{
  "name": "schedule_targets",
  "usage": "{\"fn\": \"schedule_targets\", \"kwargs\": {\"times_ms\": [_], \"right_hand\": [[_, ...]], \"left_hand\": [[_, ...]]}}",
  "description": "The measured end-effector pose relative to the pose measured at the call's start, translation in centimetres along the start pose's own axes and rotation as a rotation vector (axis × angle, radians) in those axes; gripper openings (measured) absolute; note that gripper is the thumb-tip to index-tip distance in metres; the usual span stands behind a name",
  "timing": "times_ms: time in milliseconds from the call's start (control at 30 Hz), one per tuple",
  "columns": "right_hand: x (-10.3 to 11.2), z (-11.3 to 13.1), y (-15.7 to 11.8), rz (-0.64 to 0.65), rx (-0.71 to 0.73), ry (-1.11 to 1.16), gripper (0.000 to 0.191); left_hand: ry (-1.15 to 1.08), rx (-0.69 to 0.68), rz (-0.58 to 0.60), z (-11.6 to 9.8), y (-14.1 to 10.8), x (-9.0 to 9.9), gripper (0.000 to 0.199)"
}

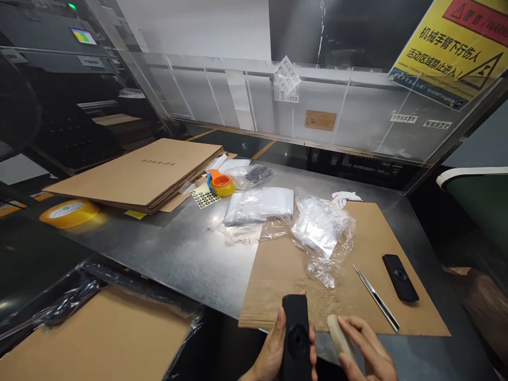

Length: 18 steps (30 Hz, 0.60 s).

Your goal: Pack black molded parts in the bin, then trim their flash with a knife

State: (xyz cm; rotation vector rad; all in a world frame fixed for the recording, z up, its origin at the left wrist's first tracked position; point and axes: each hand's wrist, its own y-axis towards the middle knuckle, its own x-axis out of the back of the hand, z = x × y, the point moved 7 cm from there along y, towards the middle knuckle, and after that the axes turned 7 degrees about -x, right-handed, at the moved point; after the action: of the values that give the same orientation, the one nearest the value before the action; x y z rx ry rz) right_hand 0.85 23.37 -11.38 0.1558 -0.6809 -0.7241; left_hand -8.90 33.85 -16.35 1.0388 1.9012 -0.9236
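Both hands sit at the near edge of the brown cardboard sheet (pixel 286 270) on the metal table (pixel 178 248). Left hand (pixel 273 352) grips a black remote-like device (pixel 296 336) upright, fingers wrapped around its sides. Right hand (pixel 367 352) pinches a small pale eraser-like block (pixel 338 334) just beside the device. On that sheet, farther out, lie crumpled clear plastic bags (pixel 322 227), a thin metal blade (pixel 376 298) and a second black device (pixel 400 277) toward its right edge. Left of the sheet, well apart, rest a stack of flat cardboard (pixel 138 174) and a yellow tape roll (pixel 68 212).
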Motion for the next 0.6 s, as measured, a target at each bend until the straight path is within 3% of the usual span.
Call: {"fn": "schedule_targets", "kwargs": {"times_ms": [67,133,267,433,600], "right_hand": [[-0.5,2.6,1.5,0.108,0.193,-0.067,0.042],[-1.7,4.6,2.3,0.188,0.343,-0.14,0.048],[-3.8,6.4,2.2,0.26,0.527,-0.179,0.046],[-2.5,4.7,2.4,0.271,0.403,-0.261,0.055],[-2.7,4.8,2.2,0.189,0.373,-0.44,0.047]], "left_hand": [[0.002,0.052,0.048,0.9,0.1,0.2,0.073],[0.032,0.037,0.017,1.4,0.2,1.0,0.071],[0.153,0.018,-0.073,2.0,0.1,2.3,0.065],[0.131,0.123,-0.061,3.1,-0.3,2.1,0.078],[0.252,-0.028,-0.065,1.8,0.3,2.1,0.065]]}}
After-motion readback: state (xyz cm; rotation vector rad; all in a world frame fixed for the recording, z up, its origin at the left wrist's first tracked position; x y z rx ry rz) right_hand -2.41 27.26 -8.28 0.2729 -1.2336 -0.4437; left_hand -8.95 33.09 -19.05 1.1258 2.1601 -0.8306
